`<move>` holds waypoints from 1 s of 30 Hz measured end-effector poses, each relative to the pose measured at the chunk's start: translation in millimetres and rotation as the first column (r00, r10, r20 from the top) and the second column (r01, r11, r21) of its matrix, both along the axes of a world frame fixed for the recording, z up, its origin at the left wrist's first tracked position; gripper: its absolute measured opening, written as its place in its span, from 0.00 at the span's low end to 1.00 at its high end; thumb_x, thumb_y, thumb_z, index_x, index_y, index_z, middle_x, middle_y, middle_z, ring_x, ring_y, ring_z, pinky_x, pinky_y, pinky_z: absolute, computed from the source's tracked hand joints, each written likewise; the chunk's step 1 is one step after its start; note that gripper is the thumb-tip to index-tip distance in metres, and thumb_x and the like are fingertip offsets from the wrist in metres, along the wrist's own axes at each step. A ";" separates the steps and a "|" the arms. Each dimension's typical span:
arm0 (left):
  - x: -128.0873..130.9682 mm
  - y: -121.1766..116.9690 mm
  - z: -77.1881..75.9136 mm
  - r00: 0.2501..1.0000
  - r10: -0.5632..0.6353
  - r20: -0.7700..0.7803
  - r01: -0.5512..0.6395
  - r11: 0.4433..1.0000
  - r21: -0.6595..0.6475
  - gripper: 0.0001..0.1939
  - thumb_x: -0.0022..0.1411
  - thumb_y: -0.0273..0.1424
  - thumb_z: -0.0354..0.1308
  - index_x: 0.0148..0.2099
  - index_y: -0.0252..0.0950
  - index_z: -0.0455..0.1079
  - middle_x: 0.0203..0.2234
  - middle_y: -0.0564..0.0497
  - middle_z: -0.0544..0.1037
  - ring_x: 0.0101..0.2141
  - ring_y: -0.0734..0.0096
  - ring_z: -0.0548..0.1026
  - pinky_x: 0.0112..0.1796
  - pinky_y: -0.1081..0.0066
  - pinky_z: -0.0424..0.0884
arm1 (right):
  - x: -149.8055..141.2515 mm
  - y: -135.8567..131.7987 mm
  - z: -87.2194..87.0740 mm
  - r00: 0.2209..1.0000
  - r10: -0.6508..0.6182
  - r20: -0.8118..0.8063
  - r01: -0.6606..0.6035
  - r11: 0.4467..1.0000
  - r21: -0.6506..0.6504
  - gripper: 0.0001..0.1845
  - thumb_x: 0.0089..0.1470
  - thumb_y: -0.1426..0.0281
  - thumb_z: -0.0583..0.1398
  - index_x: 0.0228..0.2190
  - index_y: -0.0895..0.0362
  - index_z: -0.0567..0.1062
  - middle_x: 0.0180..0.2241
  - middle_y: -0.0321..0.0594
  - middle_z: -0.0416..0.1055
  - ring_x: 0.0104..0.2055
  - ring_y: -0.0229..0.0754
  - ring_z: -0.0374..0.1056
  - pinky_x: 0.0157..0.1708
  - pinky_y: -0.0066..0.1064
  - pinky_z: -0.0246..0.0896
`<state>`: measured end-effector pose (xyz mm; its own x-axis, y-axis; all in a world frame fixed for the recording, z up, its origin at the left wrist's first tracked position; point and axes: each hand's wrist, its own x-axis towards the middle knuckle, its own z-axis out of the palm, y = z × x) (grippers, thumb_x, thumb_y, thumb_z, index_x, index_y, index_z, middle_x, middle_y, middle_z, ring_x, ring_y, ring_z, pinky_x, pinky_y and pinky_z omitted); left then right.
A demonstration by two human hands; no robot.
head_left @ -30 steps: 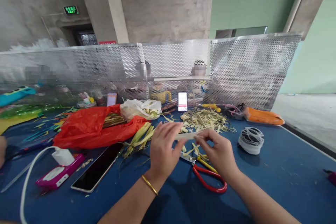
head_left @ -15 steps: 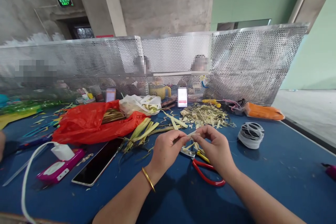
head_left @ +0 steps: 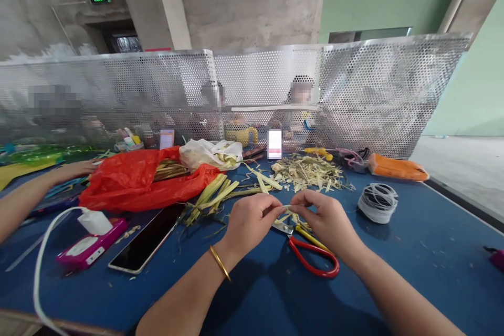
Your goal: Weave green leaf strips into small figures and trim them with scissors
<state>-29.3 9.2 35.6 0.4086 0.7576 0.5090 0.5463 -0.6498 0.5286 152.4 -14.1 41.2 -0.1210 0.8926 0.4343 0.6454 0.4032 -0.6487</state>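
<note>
Between my two hands a narrow pale strip (head_left: 287, 207), probably dried leaf, is stretched just above the table. My left hand (head_left: 252, 220), below a gold bangle, pinches its left end. The other end is pinched in my right hand (head_left: 322, 218). Right under my hands lie scissors with red handles (head_left: 315, 257), their blades partly covered by pale scraps. A yellow-handled tool (head_left: 309, 236) lies against them, partly hidden by my right hand. Beyond my hands is a heap of dry leaf shreds (head_left: 311, 170). Longer green-yellow strips (head_left: 214, 191) lie to the left.
A red plastic bag (head_left: 129, 178) and a white bag (head_left: 210, 153) sit at left. Nearer are a phone (head_left: 147, 241) and a purple power strip (head_left: 92, 247). A wire coil (head_left: 378, 203) and orange packet (head_left: 397, 167) stand right. Another person's arm (head_left: 43, 186) reaches in. A perforated metal screen (head_left: 268, 73) stands behind.
My left fingers have gone from spread along the strip to a closed pinch at its end, nearer my right hand. Another person's arm has come in at the left.
</note>
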 end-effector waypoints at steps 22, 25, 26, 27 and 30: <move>40.1 10.9 4.9 0.609 0.316 0.727 0.334 0.729 -0.597 0.12 0.44 0.38 0.68 0.26 0.32 0.77 0.20 0.51 0.76 0.26 0.73 0.71 0.35 0.72 0.66 | -2.2 14.7 9.2 0.952 -0.012 -0.305 -0.004 0.999 -0.051 0.12 0.53 0.62 0.59 0.24 0.56 0.73 0.21 0.36 0.70 0.26 0.40 0.66 0.29 0.30 0.61; 39.5 13.8 -1.1 0.556 0.397 0.731 0.283 0.736 -0.615 0.11 0.42 0.36 0.69 0.24 0.33 0.76 0.19 0.52 0.75 0.25 0.74 0.70 0.34 0.72 0.65 | -4.1 17.2 -1.2 0.888 0.020 -0.459 -0.074 0.992 -0.101 0.14 0.52 0.58 0.60 0.28 0.56 0.73 0.24 0.36 0.71 0.27 0.40 0.68 0.30 0.31 0.64; 38.4 14.7 -2.8 0.549 0.409 0.729 0.279 0.733 -0.621 0.11 0.42 0.36 0.69 0.24 0.33 0.77 0.19 0.52 0.75 0.25 0.74 0.70 0.34 0.73 0.65 | -4.3 17.7 -4.5 0.850 0.027 -0.526 -0.105 0.987 -0.120 0.15 0.51 0.56 0.61 0.30 0.56 0.72 0.25 0.37 0.72 0.27 0.40 0.69 0.30 0.31 0.65; 37.3 15.3 -4.2 0.546 0.414 0.728 0.280 0.729 -0.625 0.11 0.42 0.36 0.69 0.25 0.33 0.77 0.20 0.52 0.75 0.26 0.74 0.70 0.34 0.73 0.65 | -4.4 17.9 -7.2 0.816 0.029 -0.577 -0.133 0.981 -0.139 0.17 0.49 0.55 0.61 0.31 0.57 0.72 0.27 0.38 0.73 0.27 0.40 0.70 0.30 0.32 0.66; 35.3 14.6 -6.7 0.556 0.420 0.717 0.280 0.718 -0.638 0.11 0.43 0.36 0.69 0.26 0.33 0.78 0.20 0.52 0.76 0.26 0.74 0.70 0.34 0.73 0.65 | -4.3 16.4 -11.6 0.806 0.019 -0.592 -0.152 0.972 -0.176 0.17 0.48 0.56 0.63 0.30 0.58 0.72 0.26 0.39 0.74 0.27 0.40 0.70 0.29 0.31 0.66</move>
